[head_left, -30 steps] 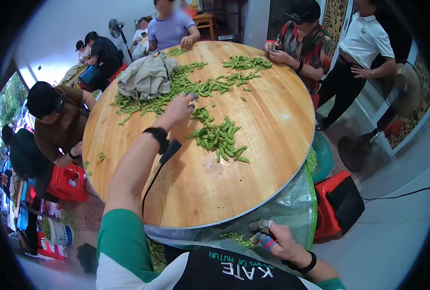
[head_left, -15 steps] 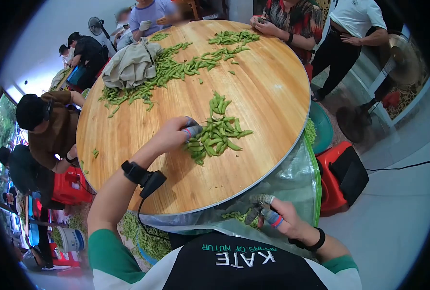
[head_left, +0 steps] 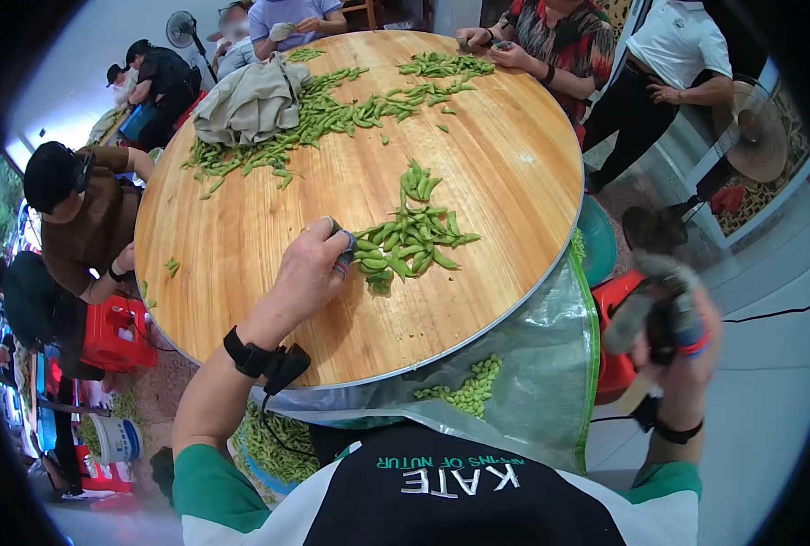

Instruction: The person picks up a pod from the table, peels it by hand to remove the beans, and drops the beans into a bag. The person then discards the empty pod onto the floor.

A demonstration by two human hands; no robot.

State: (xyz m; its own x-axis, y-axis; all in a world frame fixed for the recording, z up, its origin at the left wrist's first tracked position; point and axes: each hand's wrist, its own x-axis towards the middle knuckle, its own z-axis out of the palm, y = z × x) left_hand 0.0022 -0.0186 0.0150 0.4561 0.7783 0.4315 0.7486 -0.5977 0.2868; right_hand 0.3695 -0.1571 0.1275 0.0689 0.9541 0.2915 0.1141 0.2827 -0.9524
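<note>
My left hand (head_left: 309, 264), its fingertips in grey covers, rests on the round wooden table (head_left: 487, 164) at the left edge of a small pile of green soybean pods (head_left: 409, 241). Its fingers are curled together, and whatever is between them is hidden. My right hand (head_left: 682, 341) is raised off to the right in front of the red stool (head_left: 612, 296). Motion blurs its covered fingers, and something dark shows among them; its grip cannot be made out. Shelled green beans (head_left: 473, 391) lie on the clear plastic sheet (head_left: 541, 364) below the table edge.
A grey cloth (head_left: 255, 100) lies beside a larger spread of pods (head_left: 350, 114) across the table. Under the near edge stands a tub of pods (head_left: 282, 446). A teal basin (head_left: 596, 241) is at the right. Several people sit or stand around.
My right hand has left the shelled beans on the plastic sheet and swung up and right to the stool. My left hand has shifted slightly left and down, beside the pods.
</note>
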